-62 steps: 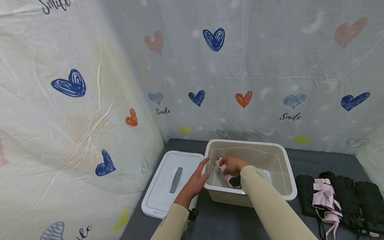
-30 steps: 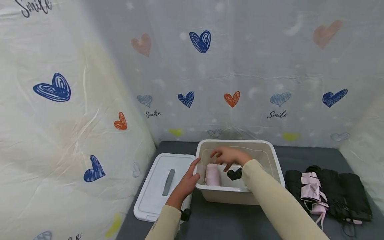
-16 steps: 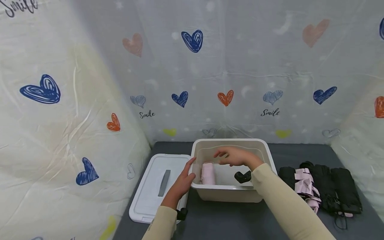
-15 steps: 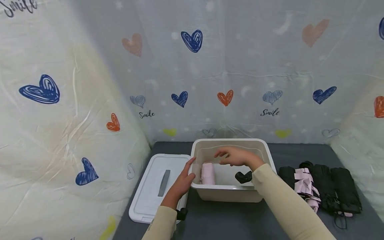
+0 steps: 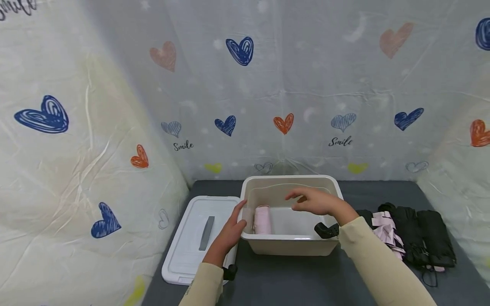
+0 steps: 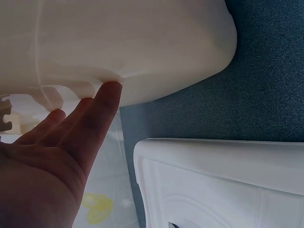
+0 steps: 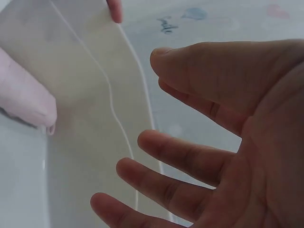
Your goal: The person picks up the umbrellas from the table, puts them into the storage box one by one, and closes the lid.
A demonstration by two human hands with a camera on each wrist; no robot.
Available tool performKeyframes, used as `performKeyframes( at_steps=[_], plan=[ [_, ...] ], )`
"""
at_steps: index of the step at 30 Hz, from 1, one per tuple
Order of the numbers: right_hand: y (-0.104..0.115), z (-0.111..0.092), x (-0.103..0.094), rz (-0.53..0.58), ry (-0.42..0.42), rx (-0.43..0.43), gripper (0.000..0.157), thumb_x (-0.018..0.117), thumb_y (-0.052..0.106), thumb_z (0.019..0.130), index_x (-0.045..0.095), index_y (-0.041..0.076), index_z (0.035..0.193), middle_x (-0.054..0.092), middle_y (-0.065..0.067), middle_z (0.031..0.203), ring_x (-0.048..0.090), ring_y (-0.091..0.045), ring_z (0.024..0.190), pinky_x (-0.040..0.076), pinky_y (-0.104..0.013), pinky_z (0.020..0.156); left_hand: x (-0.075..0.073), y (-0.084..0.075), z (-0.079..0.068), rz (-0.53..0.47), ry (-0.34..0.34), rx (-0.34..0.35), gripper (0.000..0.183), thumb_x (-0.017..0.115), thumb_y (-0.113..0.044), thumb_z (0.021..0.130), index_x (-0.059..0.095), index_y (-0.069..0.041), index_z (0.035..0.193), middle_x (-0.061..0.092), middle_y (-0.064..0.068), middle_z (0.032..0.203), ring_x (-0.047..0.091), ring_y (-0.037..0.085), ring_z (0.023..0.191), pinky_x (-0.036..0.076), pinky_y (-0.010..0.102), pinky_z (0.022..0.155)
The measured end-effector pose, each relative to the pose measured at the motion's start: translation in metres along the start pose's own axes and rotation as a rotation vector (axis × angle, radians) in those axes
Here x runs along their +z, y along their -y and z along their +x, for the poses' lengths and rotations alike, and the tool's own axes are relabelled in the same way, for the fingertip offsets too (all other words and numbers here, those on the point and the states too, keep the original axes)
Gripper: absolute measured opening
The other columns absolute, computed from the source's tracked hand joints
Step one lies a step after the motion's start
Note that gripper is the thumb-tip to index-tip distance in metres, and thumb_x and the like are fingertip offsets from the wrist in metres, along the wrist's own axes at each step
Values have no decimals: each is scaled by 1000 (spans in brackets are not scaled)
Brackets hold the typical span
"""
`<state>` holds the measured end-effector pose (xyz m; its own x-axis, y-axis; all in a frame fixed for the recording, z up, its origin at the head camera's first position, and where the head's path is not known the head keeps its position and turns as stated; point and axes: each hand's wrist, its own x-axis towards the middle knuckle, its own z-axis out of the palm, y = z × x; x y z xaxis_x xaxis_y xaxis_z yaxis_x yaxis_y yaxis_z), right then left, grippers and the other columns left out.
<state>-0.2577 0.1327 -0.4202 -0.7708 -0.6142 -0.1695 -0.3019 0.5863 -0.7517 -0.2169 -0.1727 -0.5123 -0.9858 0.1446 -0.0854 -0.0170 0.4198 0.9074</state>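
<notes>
A beige storage bin (image 5: 287, 247) stands on the dark grey surface. Inside, against its left end, lies a pink rolled-up bundle (image 5: 262, 221), a small loop showing at its tip in the right wrist view. My left hand (image 5: 226, 234) rests on the bin's left side; in the left wrist view its straight fingers (image 6: 102, 111) touch the outer wall. Over the right half of the bin hovers my right hand (image 5: 319, 202), holding nothing. Its fingers (image 7: 171, 185) are spread and relaxed, apart from the bundle.
A white lid (image 5: 187, 250) with a grey handle lies left of the bin. To the right, several black rolled bundles (image 5: 436, 238) lie beside a folded pink cloth piece (image 5: 384, 229). A heart-printed curtain (image 5: 306, 85) hangs behind and at both sides.
My right hand has let go of the pink bundle at the bin's left end, then risen and drawn to the right. The left hand has stayed on the bin's side.
</notes>
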Motion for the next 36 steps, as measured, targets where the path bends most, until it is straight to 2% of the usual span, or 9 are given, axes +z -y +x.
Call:
performKeyframes(
  at_steps=[10,21,25,30,32,34,36],
  plan=[
    [-16,-35,-9,-47,-35,-42,39,56,30,97,54,20,134,52,-9,139,52,-36,124,45,-52,95,-1,4,-1,18,8,-8,65,39,-12,93,23,-33,152,25,14,158,39,37,131,38,59,98],
    [-37,-72,-19,-82,-141,24,41,56,33,96,55,18,135,52,-11,141,54,-36,123,45,-54,95,0,-2,2,8,23,-2,65,38,-11,93,21,-32,153,23,14,159,38,37,133,37,59,99],
    [-43,-84,-21,-47,-170,36,43,56,35,96,54,17,135,51,-14,141,54,-38,123,47,-54,93,0,-10,-2,4,24,-16,65,37,-10,94,20,-29,154,22,16,158,37,39,132,37,60,98],
    [-50,-93,-24,19,-243,63,46,57,36,96,53,14,135,52,-17,140,54,-38,122,50,-50,90,-5,-32,-13,7,36,-42,64,36,-6,94,20,-20,154,23,20,157,38,41,131,36,60,99],
    [-54,-98,-25,36,-269,86,46,57,35,96,53,13,136,52,-18,140,55,-38,122,50,-50,90,-6,-38,-16,6,44,-47,64,37,-6,94,20,-20,154,23,20,157,38,40,132,36,60,100],
    [-58,-102,-26,44,-293,109,46,57,35,96,53,12,136,52,-18,140,55,-39,122,50,-52,90,-6,-39,-17,0,49,-45,64,36,-6,94,19,-20,154,23,21,157,38,41,132,37,60,100],
    [-63,-107,-27,52,-318,119,46,56,33,97,52,11,136,53,-18,139,55,-40,122,48,-55,91,-4,-34,-13,-9,48,-47,65,36,-7,94,19,-23,154,22,19,158,37,41,134,36,61,100]
  ],
)
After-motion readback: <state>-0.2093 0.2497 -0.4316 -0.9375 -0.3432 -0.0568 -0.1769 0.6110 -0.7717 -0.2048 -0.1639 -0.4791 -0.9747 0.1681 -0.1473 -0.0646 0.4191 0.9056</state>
